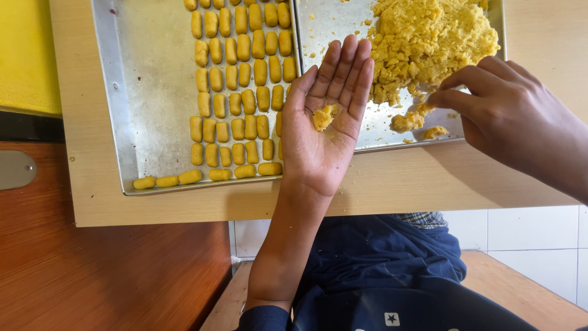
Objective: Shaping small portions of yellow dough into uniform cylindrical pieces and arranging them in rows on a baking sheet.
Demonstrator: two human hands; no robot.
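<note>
A pale wooden tabletop (392,184) lies under your hands, with darker brown wood at 8 o'clock and white floor tiles at 5 o'clock. Your left hand (327,116) is spread flat, palm up, fingers pointing to 12 o'clock, over the seam between two metal trays; a small crumbly dough lump (324,116) rests loose in the palm, too ragged to show any long axis. Your right hand (502,104) comes in from 3 o'clock, its forearm cut off by the frame edge, fingertips pinched together on crumbs at the near edge of the yellow dough heap (429,43). The heap lies on the right tray (334,21), whose far side runs out of frame at 12 o'clock. The left tray (147,92) carries rows of small dough logs (239,92), most with their long axes running 12 to 6 o'clock; the nearest row lies crosswise, 9 to 3. A yellow surface (24,55) is cut off at 10 o'clock.
</note>
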